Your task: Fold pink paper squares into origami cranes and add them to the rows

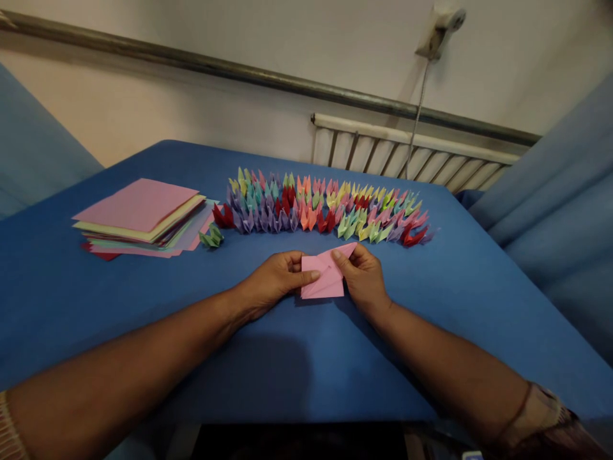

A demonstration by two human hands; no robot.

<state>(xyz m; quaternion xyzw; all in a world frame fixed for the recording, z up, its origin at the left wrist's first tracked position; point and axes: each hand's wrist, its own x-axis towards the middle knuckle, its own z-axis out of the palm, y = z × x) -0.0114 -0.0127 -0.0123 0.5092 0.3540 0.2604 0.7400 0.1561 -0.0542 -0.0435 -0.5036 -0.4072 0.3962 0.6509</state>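
A partly folded sheet of pink origami paper [326, 284] is held just above the blue table, between both hands. My left hand [279, 279] pinches its left edge, the thumb lying flat across the front. At the upper right, my right hand [366, 278] grips a raised pointed flap between thumb and fingers. Creases run slantwise over the paper's face. The fingers behind the sheet are mostly hidden. Beyond the hands stand rows of folded paper cranes [309, 217] in many colours, and a green crane [211, 237] sits apart at their left front.
To the left lies an uneven stack of coloured paper sheets [138, 204], pink on top. A blue cloth covers the table [158, 294]. Behind it are a metal rail [215, 64] and a white radiator [383, 137]. Blue curtains [565, 191] hang at both sides.
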